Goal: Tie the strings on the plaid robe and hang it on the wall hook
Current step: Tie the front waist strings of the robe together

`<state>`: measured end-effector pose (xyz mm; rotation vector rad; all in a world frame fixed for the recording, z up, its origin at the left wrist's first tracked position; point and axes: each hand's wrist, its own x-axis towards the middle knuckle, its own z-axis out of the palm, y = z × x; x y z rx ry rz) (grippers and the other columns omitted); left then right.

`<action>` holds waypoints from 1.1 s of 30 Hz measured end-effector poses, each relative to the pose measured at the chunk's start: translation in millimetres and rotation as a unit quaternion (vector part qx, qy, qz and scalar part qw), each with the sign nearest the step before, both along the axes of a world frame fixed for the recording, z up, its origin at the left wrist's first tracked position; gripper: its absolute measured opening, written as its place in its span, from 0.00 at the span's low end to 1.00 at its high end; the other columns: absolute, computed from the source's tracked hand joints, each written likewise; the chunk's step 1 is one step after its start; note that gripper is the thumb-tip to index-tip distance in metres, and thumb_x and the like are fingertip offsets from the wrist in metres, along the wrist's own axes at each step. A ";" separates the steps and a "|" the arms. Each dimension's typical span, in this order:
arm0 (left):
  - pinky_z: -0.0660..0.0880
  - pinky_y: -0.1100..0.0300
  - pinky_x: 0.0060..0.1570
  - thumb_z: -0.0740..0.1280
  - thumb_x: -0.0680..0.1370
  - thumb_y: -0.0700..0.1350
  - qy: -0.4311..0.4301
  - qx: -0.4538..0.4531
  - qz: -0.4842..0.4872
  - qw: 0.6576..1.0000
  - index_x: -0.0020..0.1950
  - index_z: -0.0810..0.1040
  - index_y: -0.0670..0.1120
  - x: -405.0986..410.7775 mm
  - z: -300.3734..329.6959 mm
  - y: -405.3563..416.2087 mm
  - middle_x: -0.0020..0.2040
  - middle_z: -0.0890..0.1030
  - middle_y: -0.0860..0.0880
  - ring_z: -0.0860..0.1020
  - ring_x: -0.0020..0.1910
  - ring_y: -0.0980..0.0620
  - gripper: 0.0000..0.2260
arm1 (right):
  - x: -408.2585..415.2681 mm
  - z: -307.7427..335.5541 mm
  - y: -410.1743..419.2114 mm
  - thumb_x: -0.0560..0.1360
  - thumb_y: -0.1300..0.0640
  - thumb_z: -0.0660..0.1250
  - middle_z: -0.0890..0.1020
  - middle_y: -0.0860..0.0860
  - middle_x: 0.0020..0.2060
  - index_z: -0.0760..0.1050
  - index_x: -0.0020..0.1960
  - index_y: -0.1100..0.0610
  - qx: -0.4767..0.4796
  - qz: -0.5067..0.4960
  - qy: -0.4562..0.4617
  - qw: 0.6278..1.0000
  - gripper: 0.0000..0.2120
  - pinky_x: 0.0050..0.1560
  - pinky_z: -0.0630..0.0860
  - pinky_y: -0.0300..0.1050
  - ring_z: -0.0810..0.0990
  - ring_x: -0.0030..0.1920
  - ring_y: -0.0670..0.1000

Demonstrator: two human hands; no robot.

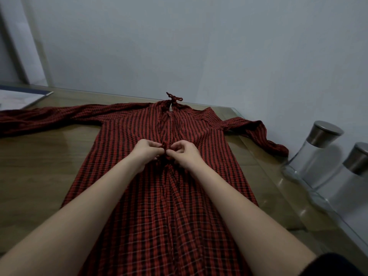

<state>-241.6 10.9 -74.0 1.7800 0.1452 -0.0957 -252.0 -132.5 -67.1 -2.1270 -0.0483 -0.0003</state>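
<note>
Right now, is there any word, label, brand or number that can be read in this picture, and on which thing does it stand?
None can be read.
Plaid robe: no label visible.
Two glass jars: no print visible.
Flat sheet on the table's far left: too blurred to tell.

Both bare forearms reach forward side by side, converging; the left hand (146, 151) and right hand (184, 155) meet at the middle, nearly touching; each has its fingers curled, thumb and fingertips pinching the strings (166, 147) between them; wrists are level, palms turned inward.
</note>
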 end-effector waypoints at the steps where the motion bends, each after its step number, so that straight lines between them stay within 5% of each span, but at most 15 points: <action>1: 0.76 0.60 0.46 0.68 0.73 0.39 -0.011 0.017 -0.009 1.000 0.58 0.76 0.39 -1.0 -0.3 0.0 0.43 0.80 0.46 0.77 0.41 0.53 0.14 | 0.8 -0.4 0.5 0.71 0.51 0.71 0.82 0.51 0.40 0.79 0.54 0.54 0.001 0.010 0.000 1.000 0.13 0.45 0.77 0.43 0.79 0.40 0.48; 6: 0.73 0.63 0.41 0.64 0.76 0.44 -0.084 0.133 -0.041 0.987 0.59 0.70 0.43 -8.3 -2.2 0.9 0.49 0.77 0.47 0.76 0.44 0.53 0.13 | 3.3 -0.6 12.3 0.70 0.53 0.72 0.84 0.55 0.50 0.81 0.55 0.57 0.090 0.009 0.021 0.996 0.15 0.58 0.79 0.49 0.82 0.52 0.53; 11: 0.68 0.69 0.31 0.62 0.77 0.41 -0.164 0.258 -0.087 0.948 0.58 0.68 0.43 -12.3 -3.3 1.3 0.39 0.74 0.54 0.73 0.35 0.58 0.11 | 10.1 9.1 17.4 0.69 0.54 0.74 0.85 0.53 0.43 0.84 0.46 0.58 0.033 -0.025 -0.021 0.999 0.09 0.50 0.80 0.45 0.83 0.46 0.51; 17: 0.68 0.65 0.29 0.58 0.77 0.40 -0.152 0.265 -0.106 0.946 0.56 0.67 0.46 -9.8 4.8 1.5 0.37 0.75 0.51 0.72 0.31 0.55 0.08 | 11.7 4.6 14.0 0.71 0.55 0.71 0.80 0.50 0.32 0.79 0.37 0.54 0.077 -0.050 0.024 0.995 0.05 0.32 0.73 0.40 0.77 0.33 0.48; 22: 0.70 0.58 0.32 0.55 0.79 0.42 -0.113 0.229 -0.096 0.962 0.55 0.70 0.46 -4.9 4.9 -1.8 0.37 0.75 0.50 0.71 0.32 0.53 0.08 | 12.2 -6.7 16.1 0.72 0.55 0.70 0.80 0.49 0.34 0.76 0.35 0.51 0.093 -0.055 0.017 0.994 0.08 0.37 0.73 0.41 0.78 0.35 0.47; 26: 0.76 0.56 0.51 0.59 0.80 0.44 -0.059 0.078 -0.101 0.990 0.59 0.72 0.45 -5.4 -0.8 6.0 0.49 0.79 0.45 0.78 0.47 0.51 0.09 | 10.9 -6.4 8.1 0.75 0.59 0.67 0.79 0.50 0.33 0.75 0.37 0.54 0.140 -0.050 0.046 0.988 0.08 0.32 0.72 0.33 0.77 0.31 0.44; 29: 0.76 0.59 0.48 0.64 0.78 0.39 -0.055 0.044 -0.145 0.987 0.60 0.71 0.42 -8.6 -0.3 11.5 0.43 0.78 0.47 0.78 0.42 0.53 0.11 | 8.5 -6.3 2.8 0.76 0.60 0.65 0.79 0.50 0.33 0.75 0.39 0.56 0.169 -0.037 0.083 0.981 0.08 0.30 0.73 0.31 0.77 0.32 0.44; 33: 0.78 0.61 0.44 0.67 0.73 0.35 -0.076 0.112 -0.113 0.984 0.52 0.76 0.43 -6.4 5.0 14.0 0.38 0.79 0.49 0.79 0.37 0.53 0.09 | 11.6 -8.2 3.6 0.76 0.61 0.65 0.80 0.52 0.35 0.75 0.38 0.56 0.176 -0.041 0.104 0.978 0.08 0.36 0.76 0.35 0.78 0.34 0.46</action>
